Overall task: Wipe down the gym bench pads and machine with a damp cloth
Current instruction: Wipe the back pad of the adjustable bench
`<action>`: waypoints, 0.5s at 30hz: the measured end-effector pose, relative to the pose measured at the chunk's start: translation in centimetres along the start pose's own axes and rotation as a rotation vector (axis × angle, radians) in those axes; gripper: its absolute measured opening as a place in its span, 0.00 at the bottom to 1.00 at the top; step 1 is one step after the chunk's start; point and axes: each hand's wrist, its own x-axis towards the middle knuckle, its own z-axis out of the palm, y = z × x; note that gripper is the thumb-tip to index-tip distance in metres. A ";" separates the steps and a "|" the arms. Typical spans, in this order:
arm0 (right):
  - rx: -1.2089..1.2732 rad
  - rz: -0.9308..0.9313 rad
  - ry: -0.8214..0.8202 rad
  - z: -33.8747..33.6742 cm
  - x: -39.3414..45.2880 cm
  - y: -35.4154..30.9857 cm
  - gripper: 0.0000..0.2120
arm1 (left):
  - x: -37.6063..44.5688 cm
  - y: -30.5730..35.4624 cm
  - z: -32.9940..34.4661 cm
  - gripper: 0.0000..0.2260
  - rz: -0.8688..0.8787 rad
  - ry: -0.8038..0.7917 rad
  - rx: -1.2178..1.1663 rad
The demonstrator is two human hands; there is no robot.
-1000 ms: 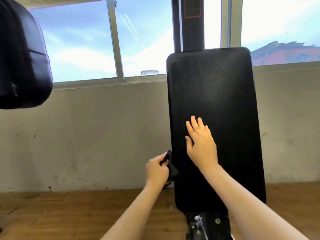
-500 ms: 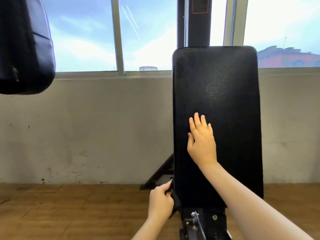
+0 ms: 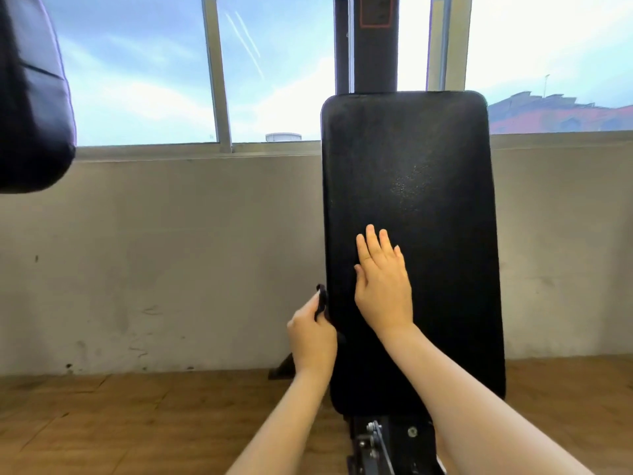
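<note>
**Left hand holds cloth at pad edge; right hand flat on pad face**

Upright black bench back pad [image 3: 411, 186] stands in the centre-right of the view, in front of a dark vertical machine post [image 3: 375, 42] that rises behind its top edge. Pad surface is textured, with a faint sheen in its upper middle.

Right hand [image 3: 383, 286]: palm laid flat on the lower-middle of the pad face, fingers straight and close together, pointing up, thumb alongside. It holds nothing.

Left hand [image 3: 311, 334]: at the pad's left edge, lower half. Fingers curled round a dark cloth [image 3: 321, 299]; a small fold of it sticks up above the thumb and touches the pad's side. Most of the cloth is hidden in the fist and against the black pad, so its extent cannot be told.

Below the pad: black metal bracket [image 3: 387, 440] with a bolt and a silver lever.

Surroundings: a second black padded piece [image 3: 30, 97] at upper left, grey scuffed wall [image 3: 171, 262], window [image 3: 144, 73] with sky above it, wooden floor [image 3: 137, 423].
</note>
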 end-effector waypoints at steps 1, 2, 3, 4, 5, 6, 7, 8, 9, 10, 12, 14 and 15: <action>-0.005 0.006 -0.005 0.0 0.0 -0.1 0.25 | -1.0 -0.8 -0.2 0.15 -0.005 -0.026 -0.001; -0.011 0.008 -0.012 -0.1 0.0 -0.2 0.25 | -2.0 -1.6 -0.5 0.16 -0.017 -0.052 0.014; -0.015 0.006 -0.019 -0.3 -0.1 -0.2 0.25 | -3.1 -2.3 -0.7 0.16 -0.039 -0.082 0.033; -0.016 0.005 -0.030 -0.5 -0.1 -0.3 0.25 | -4.0 -3.0 -0.9 0.16 -0.077 -0.120 0.066; -0.014 0.005 -0.049 -0.8 -0.1 -0.4 0.25 | -4.6 -3.4 -1.1 0.16 -0.125 -0.163 0.093; -0.010 0.004 -0.072 -1.1 -0.1 -0.3 0.25 | -4.5 -3.8 -1.4 0.15 -0.181 -0.205 0.131; -0.004 -0.001 -0.090 -1.3 -0.1 -0.3 0.25 | -4.0 -3.9 -1.8 0.16 -0.205 -0.218 0.156; 0.002 -0.010 -0.100 -1.5 -0.1 -0.2 0.25 | -2.9 -3.6 -2.1 0.16 -0.209 -0.203 0.172; 0.008 -0.021 -0.104 -1.7 0.0 -0.1 0.25 | -1.2 -3.0 -2.4 0.15 -0.206 -0.152 0.166; 0.013 -0.031 -0.105 -1.8 -0.1 0.1 0.25 | 0.8 -1.7 -2.7 0.14 -0.199 -0.071 0.134; 0.024 -0.044 -0.110 -1.8 -0.1 0.3 0.25 | 5.0 2.1 -2.9 0.13 -0.132 0.063 0.067; 0.037 -0.045 -0.092 -1.5 -0.2 0.4 0.25 | 7.8 5.7 -2.2 0.14 0.041 0.073 0.055; 0.041 -0.040 -0.077 -1.3 -0.2 0.4 0.25 | 8.2 6.5 -1.4 0.16 0.100 0.057 0.052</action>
